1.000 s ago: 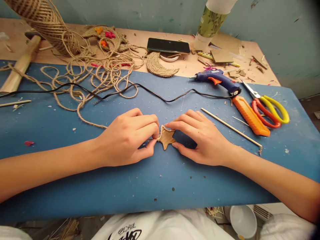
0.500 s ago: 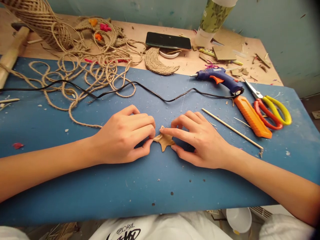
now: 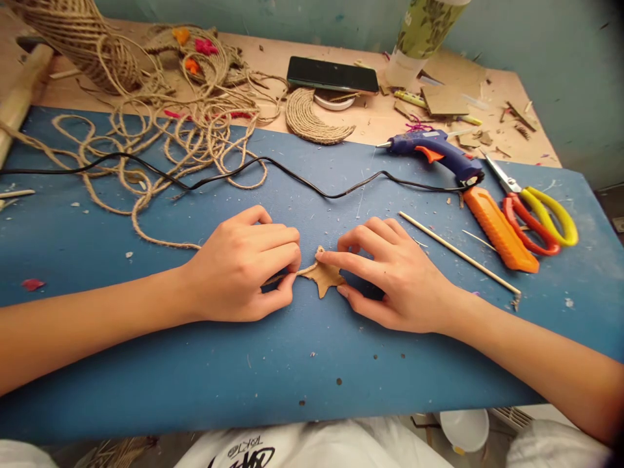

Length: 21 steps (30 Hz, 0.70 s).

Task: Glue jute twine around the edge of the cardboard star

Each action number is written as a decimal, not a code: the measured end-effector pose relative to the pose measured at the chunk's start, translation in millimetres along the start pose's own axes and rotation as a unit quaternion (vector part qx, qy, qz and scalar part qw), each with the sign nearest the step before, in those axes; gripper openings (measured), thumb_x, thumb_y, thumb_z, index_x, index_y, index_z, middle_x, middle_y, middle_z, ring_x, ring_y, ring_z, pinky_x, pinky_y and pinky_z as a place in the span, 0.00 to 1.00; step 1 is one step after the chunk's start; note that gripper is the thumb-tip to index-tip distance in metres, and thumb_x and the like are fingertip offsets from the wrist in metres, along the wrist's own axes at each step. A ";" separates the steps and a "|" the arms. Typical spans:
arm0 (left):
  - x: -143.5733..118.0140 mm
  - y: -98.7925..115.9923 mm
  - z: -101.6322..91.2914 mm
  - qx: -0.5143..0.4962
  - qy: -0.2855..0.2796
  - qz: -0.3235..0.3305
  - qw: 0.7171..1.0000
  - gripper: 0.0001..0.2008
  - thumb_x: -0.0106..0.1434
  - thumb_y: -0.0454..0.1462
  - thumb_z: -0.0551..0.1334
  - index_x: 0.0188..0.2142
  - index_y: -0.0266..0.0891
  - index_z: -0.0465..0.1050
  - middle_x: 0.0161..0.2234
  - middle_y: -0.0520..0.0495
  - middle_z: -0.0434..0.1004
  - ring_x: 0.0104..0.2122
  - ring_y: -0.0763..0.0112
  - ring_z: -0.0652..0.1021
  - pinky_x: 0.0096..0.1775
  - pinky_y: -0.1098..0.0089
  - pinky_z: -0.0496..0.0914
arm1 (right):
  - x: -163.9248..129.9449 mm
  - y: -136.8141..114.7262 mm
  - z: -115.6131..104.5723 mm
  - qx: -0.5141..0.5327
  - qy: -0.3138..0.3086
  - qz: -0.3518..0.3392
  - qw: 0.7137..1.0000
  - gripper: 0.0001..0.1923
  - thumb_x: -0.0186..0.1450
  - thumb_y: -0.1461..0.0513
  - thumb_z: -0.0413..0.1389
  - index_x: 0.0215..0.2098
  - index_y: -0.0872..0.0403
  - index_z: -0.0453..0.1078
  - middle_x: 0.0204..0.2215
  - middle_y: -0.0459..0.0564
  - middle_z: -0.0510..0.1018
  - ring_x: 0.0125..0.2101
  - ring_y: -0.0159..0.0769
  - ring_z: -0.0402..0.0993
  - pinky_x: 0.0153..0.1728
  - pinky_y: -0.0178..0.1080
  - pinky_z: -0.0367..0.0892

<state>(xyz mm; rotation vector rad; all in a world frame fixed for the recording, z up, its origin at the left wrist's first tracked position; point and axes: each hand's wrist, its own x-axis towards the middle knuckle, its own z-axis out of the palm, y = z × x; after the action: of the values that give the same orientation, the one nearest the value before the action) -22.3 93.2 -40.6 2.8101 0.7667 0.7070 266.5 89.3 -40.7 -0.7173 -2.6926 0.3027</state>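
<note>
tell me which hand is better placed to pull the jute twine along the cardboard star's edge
Left. The left hand already pinches the jute twine just beside the cardboard star, while the right hand has its forefinger pressed on the star, pinning it to the blue mat.

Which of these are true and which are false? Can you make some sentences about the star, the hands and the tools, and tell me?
1. Both hands touch the cardboard star. True: the left hand pinches twine at its edge and the right hand presses on it.
2. The glue gun lies to the left of the star. False: it lies to the right, further back.
3. The scissors have yellow and red handles. True.
4. The phone lies on the blue mat. False: it lies on the bare wooden table behind the mat.
</note>
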 end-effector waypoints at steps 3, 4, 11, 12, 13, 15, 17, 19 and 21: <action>0.0 -1.0 1.0 0.003 -0.005 0.000 1.000 0.07 0.66 0.29 0.62 0.32 0.41 0.69 0.31 0.52 0.78 0.29 0.70 0.74 0.41 0.61 0.67 | 0.3 -0.1 0.2 -0.005 0.001 -0.003 1.000 0.22 0.75 0.61 0.58 0.65 0.55 0.74 0.50 0.57 0.79 0.46 0.45 0.69 0.44 0.47 0.59; -0.1 -1.2 1.3 0.002 -0.004 0.001 1.000 0.07 0.66 0.29 0.62 0.32 0.41 0.70 0.31 0.52 0.78 0.29 0.70 0.73 0.40 0.61 0.67 | 0.3 -0.2 0.1 -0.008 0.001 -0.005 1.000 0.21 0.75 0.61 0.58 0.65 0.55 0.74 0.50 0.57 0.79 0.46 0.45 0.69 0.44 0.48 0.59; 0.8 -0.9 0.8 -0.006 -0.005 0.003 1.000 0.07 0.66 0.29 0.62 0.33 0.40 0.70 0.31 0.52 0.78 0.29 0.70 0.74 0.41 0.60 0.67 | -0.7 1.2 -0.7 -0.027 -0.002 -0.014 1.000 0.20 0.75 0.61 0.58 0.64 0.55 0.74 0.50 0.56 0.79 0.46 0.46 0.69 0.45 0.49 0.60; 1.1 -0.9 0.7 -0.006 -0.004 0.003 1.000 0.06 0.66 0.29 0.62 0.33 0.40 0.70 0.31 0.52 0.78 0.29 0.70 0.74 0.41 0.60 0.67 | -0.7 1.2 0.2 -0.030 -0.001 -0.015 0.999 0.20 0.75 0.61 0.58 0.64 0.55 0.74 0.50 0.56 0.80 0.46 0.46 0.70 0.45 0.49 0.60; 1.3 -1.1 0.7 -0.006 -0.005 0.003 1.000 0.06 0.66 0.29 0.62 0.33 0.40 0.70 0.31 0.52 0.78 0.29 0.70 0.74 0.41 0.60 0.67 | -0.5 0.9 1.3 -0.034 -0.001 -0.017 0.999 0.20 0.75 0.61 0.58 0.64 0.54 0.73 0.50 0.56 0.80 0.46 0.46 0.70 0.45 0.49 0.61; 1.4 -1.5 0.8 -0.005 -0.005 0.003 1.000 0.06 0.66 0.29 0.62 0.33 0.41 0.70 0.31 0.52 0.78 0.29 0.70 0.74 0.41 0.60 0.67 | 0.5 -0.8 1.8 -0.039 0.004 -0.019 0.999 0.22 0.75 0.60 0.58 0.66 0.55 0.71 0.50 0.56 0.80 0.46 0.46 0.71 0.45 0.49 0.62; 1.2 -1.8 1.1 -0.006 -0.006 0.003 1.000 0.06 0.66 0.29 0.62 0.33 0.41 0.70 0.31 0.52 0.78 0.29 0.70 0.74 0.41 0.61 0.67 | 1.6 -3.2 -3.7 -0.042 0.022 -0.019 0.999 0.27 0.75 0.57 0.59 0.69 0.57 0.66 0.52 0.58 0.80 0.46 0.47 0.74 0.46 0.50 0.64; 0.7 -2.0 1.6 -0.010 -0.007 0.001 1.000 0.06 0.65 0.29 0.62 0.33 0.41 0.69 0.31 0.52 0.78 0.29 0.70 0.73 0.40 0.61 0.67 | 0.7 -3.1 -18.5 -0.060 0.054 -0.003 0.997 0.28 0.75 0.54 0.60 0.68 0.56 0.65 0.54 0.60 0.80 0.47 0.49 0.76 0.47 0.52 0.65; 0.1 -2.1 2.2 -0.014 -0.006 -0.002 1.000 0.06 0.65 0.29 0.61 0.33 0.41 0.69 0.31 0.52 0.79 0.28 0.70 0.73 0.40 0.61 0.67 | -5.8 4.3 -41.0 -0.108 0.068 0.040 0.991 0.19 0.75 0.52 0.60 0.60 0.52 0.69 0.49 0.58 0.81 0.46 0.51 0.76 0.46 0.53 0.64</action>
<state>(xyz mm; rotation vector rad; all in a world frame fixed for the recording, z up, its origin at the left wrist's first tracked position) -22.1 95.1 -43.0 2.7846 0.7530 0.6929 288.4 94.8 -5.7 -0.8760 -2.5945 -0.0211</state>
